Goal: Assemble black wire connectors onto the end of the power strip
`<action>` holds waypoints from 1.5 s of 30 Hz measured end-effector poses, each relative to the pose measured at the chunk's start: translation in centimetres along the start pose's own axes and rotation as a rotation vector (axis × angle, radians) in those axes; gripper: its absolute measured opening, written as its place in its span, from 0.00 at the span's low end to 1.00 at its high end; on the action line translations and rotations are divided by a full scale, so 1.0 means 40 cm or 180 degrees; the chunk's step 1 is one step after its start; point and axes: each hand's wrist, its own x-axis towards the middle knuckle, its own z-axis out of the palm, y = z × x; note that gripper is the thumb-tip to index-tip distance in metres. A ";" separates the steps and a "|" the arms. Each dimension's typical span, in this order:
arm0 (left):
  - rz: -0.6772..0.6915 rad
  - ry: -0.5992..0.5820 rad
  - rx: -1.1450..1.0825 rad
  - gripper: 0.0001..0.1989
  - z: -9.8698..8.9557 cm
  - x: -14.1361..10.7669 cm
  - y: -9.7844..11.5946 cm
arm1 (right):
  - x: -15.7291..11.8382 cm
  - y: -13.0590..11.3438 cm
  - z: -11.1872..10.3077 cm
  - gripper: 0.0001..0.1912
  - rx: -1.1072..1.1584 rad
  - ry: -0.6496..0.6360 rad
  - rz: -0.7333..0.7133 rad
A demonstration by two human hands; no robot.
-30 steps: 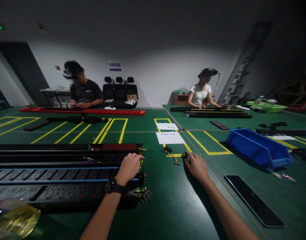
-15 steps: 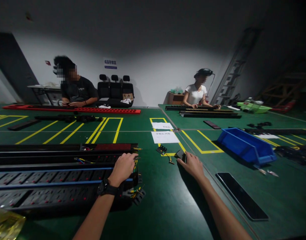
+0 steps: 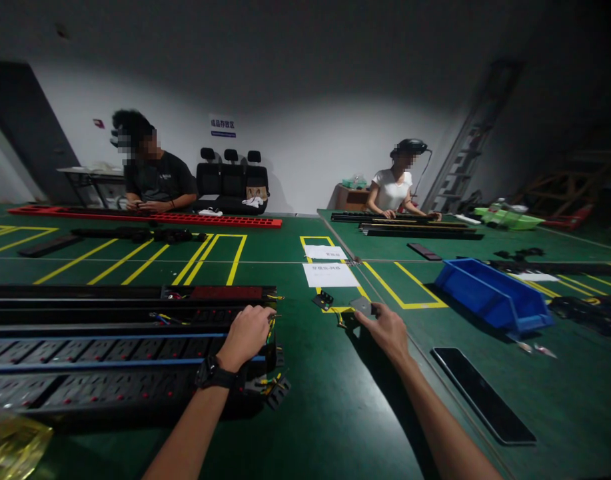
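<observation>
My left hand [image 3: 248, 335], with a black watch on its wrist, is closed at the right end of a black power strip [image 3: 212, 319]. Loose wires stick out beside its fingertips, which are partly hidden. In my right hand [image 3: 389, 331], a small flat grey-black end piece [image 3: 361, 306] is pinched between thumb and fingers, just over the table. Left of it lie a black bracket-like part [image 3: 324, 299] and a short yellow-green wire [image 3: 342, 321]. More power strips with sockets and red dots [image 3: 120, 393] lie below my left hand, bare wires and black end parts [image 3: 276, 391] at their ends.
A blue bin [image 3: 495, 293] and a phone [image 3: 482, 393] are at right on the green table [image 3: 330, 413]. White paper sheets [image 3: 330, 275] lie ahead. Yellow plastic wrap [image 3: 15, 447] is at lower left. Two people work across the table, behind a red rail [image 3: 225, 219] and black rails [image 3: 420, 233].
My right hand has lifted the end piece slightly and turned it so its flat grey face shows. My left hand has stayed at the strip's end.
</observation>
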 end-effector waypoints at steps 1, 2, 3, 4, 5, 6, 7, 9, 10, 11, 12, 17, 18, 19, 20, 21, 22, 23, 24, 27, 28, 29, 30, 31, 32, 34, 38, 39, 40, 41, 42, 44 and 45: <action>-0.0012 -0.0010 0.0014 0.20 -0.002 -0.001 0.002 | 0.001 -0.006 0.000 0.27 0.0369 0.0097 0.0141; -0.0028 -0.0021 0.0023 0.20 -0.003 -0.001 0.003 | 0.002 -0.013 0.001 0.30 0.0706 0.0161 0.0278; -0.0044 -0.0031 0.0024 0.21 -0.005 -0.001 0.005 | 0.001 -0.022 0.003 0.34 0.1033 0.0173 0.0385; -0.0058 -0.0038 0.0020 0.21 -0.006 -0.002 0.006 | -0.002 -0.032 0.007 0.37 0.1368 0.0135 0.0449; -0.0067 -0.0042 0.0011 0.21 -0.006 -0.002 0.007 | -0.007 -0.044 0.012 0.40 0.1682 0.0047 0.0467; -0.0071 -0.0043 0.0000 0.21 -0.006 -0.002 0.007 | -0.014 -0.057 0.017 0.41 0.1960 -0.0087 0.0443; -0.0077 -0.0044 -0.0010 0.21 -0.006 -0.002 0.007 | -0.022 -0.071 0.024 0.42 0.2203 -0.0251 0.0389; -0.0089 -0.0040 -0.0027 0.21 -0.004 -0.002 0.006 | -0.042 -0.099 0.037 0.42 0.2577 -0.0659 0.0208; -0.0092 -0.0036 -0.0033 0.21 -0.004 -0.002 0.006 | -0.052 -0.113 0.043 0.42 0.2611 -0.0873 0.0065; -0.0094 -0.0031 -0.0039 0.21 -0.003 -0.002 0.006 | -0.061 -0.127 0.050 0.40 0.2554 -0.1078 -0.0117; -0.0094 -0.0028 -0.0043 0.21 -0.003 -0.003 0.007 | -0.068 -0.141 0.057 0.38 0.2422 -0.1238 -0.0336; -0.0101 -0.0038 -0.0044 0.21 -0.005 -0.007 0.008 | -0.089 -0.228 0.104 0.30 0.1128 -0.1352 -0.1407; -0.0101 -0.0040 -0.0043 0.21 -0.006 -0.008 0.009 | -0.091 -0.249 0.116 0.29 0.0912 -0.1313 -0.1456; -0.0102 -0.0040 -0.0041 0.21 -0.007 -0.008 0.009 | -0.094 -0.270 0.129 0.28 0.0754 -0.1278 -0.1460; -0.0102 -0.0041 -0.0038 0.21 -0.008 -0.009 0.009 | -0.097 -0.290 0.143 0.27 0.0691 -0.1261 -0.1457; -0.0103 -0.0041 -0.0035 0.22 -0.009 -0.009 0.009 | -0.100 -0.309 0.157 0.25 0.0672 -0.1256 -0.1458; -0.0107 -0.0044 -0.0033 0.22 -0.009 -0.009 0.009 | -0.105 -0.326 0.170 0.24 0.0679 -0.1261 -0.1465; -0.0112 -0.0048 -0.0033 0.22 -0.009 -0.009 0.009 | -0.109 -0.341 0.183 0.23 0.0705 -0.1272 -0.1475; -0.0119 -0.0049 -0.0037 0.21 -0.009 -0.009 0.009 | -0.115 -0.354 0.194 0.22 0.0729 -0.1282 -0.1483; -0.0133 -0.0038 -0.0073 0.21 -0.006 -0.008 0.009 | -0.133 -0.381 0.217 0.21 0.0854 -0.1323 -0.1498; -0.0131 -0.0034 -0.0090 0.21 -0.004 -0.008 0.008 | -0.140 -0.387 0.221 0.20 0.0911 -0.1342 -0.1499; -0.0125 -0.0029 -0.0106 0.21 -0.002 -0.008 0.008 | -0.147 -0.391 0.224 0.20 0.0973 -0.1358 -0.1496; -0.0114 -0.0026 -0.0120 0.21 0.000 -0.008 0.007 | -0.154 -0.394 0.225 0.19 0.1033 -0.1370 -0.1486; -0.0104 -0.0023 -0.0133 0.21 0.002 -0.008 0.005 | -0.160 -0.396 0.227 0.19 0.1091 -0.1378 -0.1475; -0.0095 -0.0019 -0.0144 0.21 0.005 -0.007 0.004 | -0.167 -0.396 0.228 0.19 0.1146 -0.1386 -0.1468; -0.0088 0.0002 -0.0173 0.21 0.009 -0.006 0.002 | -0.180 -0.395 0.233 0.19 0.1242 -0.1419 -0.1481; -0.0133 0.0037 -0.0257 0.20 0.010 -0.003 0.001 | -0.196 -0.380 0.254 0.23 0.1400 -0.1524 -0.1618; -0.0141 0.0023 -0.0270 0.20 0.008 -0.002 0.001 | -0.196 -0.374 0.260 0.25 0.1439 -0.1553 -0.1637; -0.0147 0.0002 -0.0283 0.19 0.006 -0.002 0.002 | -0.196 -0.368 0.265 0.26 0.1473 -0.1586 -0.1650; -0.0156 -0.0015 -0.0298 0.19 0.003 -0.002 0.002 | -0.195 -0.363 0.268 0.27 0.1498 -0.1619 -0.1662; -0.0172 -0.0027 -0.0318 0.19 0.000 -0.002 0.003 | -0.194 -0.358 0.270 0.28 0.1509 -0.1654 -0.1677; -0.0225 -0.0032 -0.0357 0.18 -0.005 -0.002 0.005 | -0.195 -0.350 0.272 0.32 0.1471 -0.1696 -0.1722; -0.0246 -0.0028 -0.0366 0.17 -0.007 -0.002 0.005 | -0.197 -0.349 0.272 0.34 0.1437 -0.1696 -0.1732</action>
